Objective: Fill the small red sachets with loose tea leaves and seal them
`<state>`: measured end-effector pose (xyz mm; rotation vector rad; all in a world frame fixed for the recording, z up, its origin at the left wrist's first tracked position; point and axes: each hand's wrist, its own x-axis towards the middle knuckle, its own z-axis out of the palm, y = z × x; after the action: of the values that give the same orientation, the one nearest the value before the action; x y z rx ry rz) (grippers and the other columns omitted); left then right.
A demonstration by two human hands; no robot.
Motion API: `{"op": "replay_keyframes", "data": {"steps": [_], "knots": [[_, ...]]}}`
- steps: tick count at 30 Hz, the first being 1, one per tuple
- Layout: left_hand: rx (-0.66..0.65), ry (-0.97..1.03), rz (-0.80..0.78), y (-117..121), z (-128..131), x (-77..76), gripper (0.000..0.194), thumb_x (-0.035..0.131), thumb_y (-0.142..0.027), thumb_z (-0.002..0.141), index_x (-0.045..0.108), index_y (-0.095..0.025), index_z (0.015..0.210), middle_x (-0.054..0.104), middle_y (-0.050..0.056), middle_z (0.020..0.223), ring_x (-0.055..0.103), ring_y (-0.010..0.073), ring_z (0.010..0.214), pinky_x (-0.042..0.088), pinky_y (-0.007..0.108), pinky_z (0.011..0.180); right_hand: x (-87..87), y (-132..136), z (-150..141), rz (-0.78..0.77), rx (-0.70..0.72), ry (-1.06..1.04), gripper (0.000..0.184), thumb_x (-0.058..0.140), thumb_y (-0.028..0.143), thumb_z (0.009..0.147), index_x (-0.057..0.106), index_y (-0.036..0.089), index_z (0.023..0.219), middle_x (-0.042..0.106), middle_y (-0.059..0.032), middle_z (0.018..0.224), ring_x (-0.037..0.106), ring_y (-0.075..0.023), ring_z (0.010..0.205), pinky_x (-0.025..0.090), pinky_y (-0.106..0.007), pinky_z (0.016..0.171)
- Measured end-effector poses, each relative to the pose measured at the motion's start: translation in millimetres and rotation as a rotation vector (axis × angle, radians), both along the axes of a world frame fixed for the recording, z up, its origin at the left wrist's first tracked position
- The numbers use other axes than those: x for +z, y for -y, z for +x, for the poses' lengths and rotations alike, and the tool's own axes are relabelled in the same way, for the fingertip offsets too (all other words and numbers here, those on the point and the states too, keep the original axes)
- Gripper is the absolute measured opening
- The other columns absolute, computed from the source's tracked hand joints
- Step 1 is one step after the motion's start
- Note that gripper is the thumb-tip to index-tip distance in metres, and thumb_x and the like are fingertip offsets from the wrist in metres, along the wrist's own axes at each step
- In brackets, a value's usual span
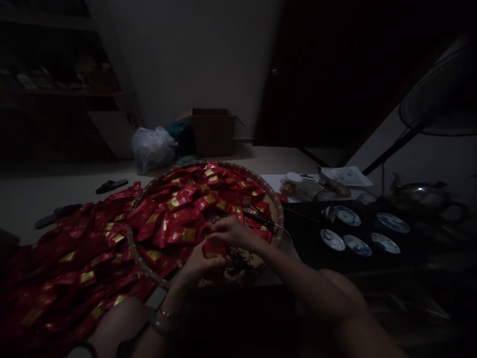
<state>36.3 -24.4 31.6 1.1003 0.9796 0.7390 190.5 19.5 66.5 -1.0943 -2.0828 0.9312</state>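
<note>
Near the front of a round woven basket [280, 219], my left hand [196, 266] is closed around a small red packet [215, 247] with a gold label. My right hand [234, 233] is at the packet's top edge, its fingers drawn together; what they pinch is hidden. Dark loose leaves [238, 261] lie on the basket's bottom beside and below the hands. Just beyond my right hand rests a black tongs-like tool [260, 217] with a white cord. Many more red packets [182, 216] with gold labels fill most of the basket.
A large heap of red packets [74, 278] spreads over the floor at left, near dark slippers [112, 186]. A plastic bag [153, 149] and cardboard box [214, 132] stand behind. At right, a dark table holds blue-and-white dishes [348, 216] and a kettle [425, 194]; a fan [439, 94] stands beyond.
</note>
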Motion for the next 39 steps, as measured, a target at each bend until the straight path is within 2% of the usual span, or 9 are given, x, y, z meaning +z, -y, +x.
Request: {"op": "replay_keyframes", "data": {"steps": [5,9,11,14,18,21,25,30,39], "knots": [[0.144,-0.109,-0.019,-1,1,0.5,0.046,0.082,-0.029,0.047,0.061,-0.013,0.085,0.068,0.003,0.068,0.064,0.0177,0.060,0.051,0.027,0.056,-18.1,-15,29,-0.015,-0.232,0.147,0.038,0.039,0.040,0.093,0.066,0.014,0.094,0.067,-0.0056,0.088,0.059,-0.0160,0.079,0.042,-0.023,0.068],[0.215,-0.109,-0.008,-2,0,2.5,0.048,0.082,-0.030,0.046,0.063,-0.013,0.086,0.072,0.006,0.075,0.067,0.0212,0.067,0.053,0.028,0.059,-44.9,-30,81,-0.069,-0.609,0.764,0.055,0.056,0.039,0.084,0.045,0.007,0.127,0.054,-0.0234,0.120,0.049,-0.0304,0.111,0.037,-0.039,0.090],[0.242,-0.092,0.001,-3,-1,0.3,0.050,0.082,-0.030,0.046,0.063,-0.012,0.089,0.073,0.007,0.077,0.068,0.0215,0.069,0.054,0.029,0.061,-58.7,-35,100,-0.137,-0.639,0.922,0.063,0.056,0.040,0.084,0.038,0.004,0.132,0.051,-0.0269,0.123,0.048,-0.0329,0.113,0.037,-0.040,0.090],[0.262,-0.105,0.008,-6,-1,-6.9,0.051,0.082,-0.030,0.045,0.062,-0.012,0.090,0.073,0.006,0.077,0.067,0.0213,0.068,0.054,0.030,0.062,-71.0,-40,112,-0.134,-0.616,0.958,0.051,0.058,0.031,0.083,0.045,0.003,0.124,0.053,-0.0262,0.120,0.050,-0.0315,0.112,0.037,-0.039,0.089],[0.257,-0.138,0.037,-9,-1,-12.8,0.049,0.082,-0.030,0.046,0.063,-0.013,0.087,0.072,0.005,0.076,0.067,0.0214,0.069,0.053,0.030,0.062,-66.1,-43,120,-0.094,-0.592,0.919,0.038,0.057,0.028,0.084,0.055,0.005,0.114,0.056,-0.0239,0.116,0.054,-0.0283,0.107,0.039,-0.036,0.088],[0.250,-0.157,0.058,-9,-1,-7.8,0.047,0.082,-0.029,0.045,0.064,-0.012,0.085,0.073,0.006,0.077,0.067,0.0222,0.071,0.053,0.031,0.064,-48.6,-36,123,-0.066,-0.500,0.722,0.038,0.054,0.034,0.086,0.057,0.011,0.116,0.062,-0.0160,0.111,0.059,-0.0233,0.099,0.043,-0.031,0.084],[0.251,-0.184,0.059,-7,3,3.4,0.045,0.081,-0.025,0.045,0.065,-0.013,0.085,0.074,0.006,0.078,0.067,0.0234,0.074,0.054,0.032,0.067,-14.1,-13,100,-0.141,-0.186,0.185,0.050,0.057,0.043,0.082,0.056,0.015,0.123,0.068,-0.0071,0.104,0.063,-0.0208,0.089,0.049,-0.030,0.076],[0.185,-0.194,0.102,-4,5,5.7,0.042,0.080,-0.024,0.046,0.066,-0.013,0.084,0.074,0.005,0.076,0.068,0.0239,0.074,0.054,0.032,0.068,18.9,9,51,-0.147,0.091,0.096,0.046,0.066,0.038,0.075,0.063,0.018,0.116,0.067,-0.0066,0.111,0.062,-0.0225,0.098,0.046,-0.032,0.085],[0.163,-0.166,0.151,-4,4,-1.1,0.049,0.080,-0.029,0.048,0.066,-0.012,0.092,0.074,0.009,0.087,0.068,0.0266,0.083,0.053,0.036,0.077,17.0,10,36,-0.077,0.023,0.107,0.031,0.064,0.029,0.078,0.069,0.019,0.107,0.072,-0.0046,0.094,0.064,-0.0207,0.087,0.046,-0.027,0.075]]}}
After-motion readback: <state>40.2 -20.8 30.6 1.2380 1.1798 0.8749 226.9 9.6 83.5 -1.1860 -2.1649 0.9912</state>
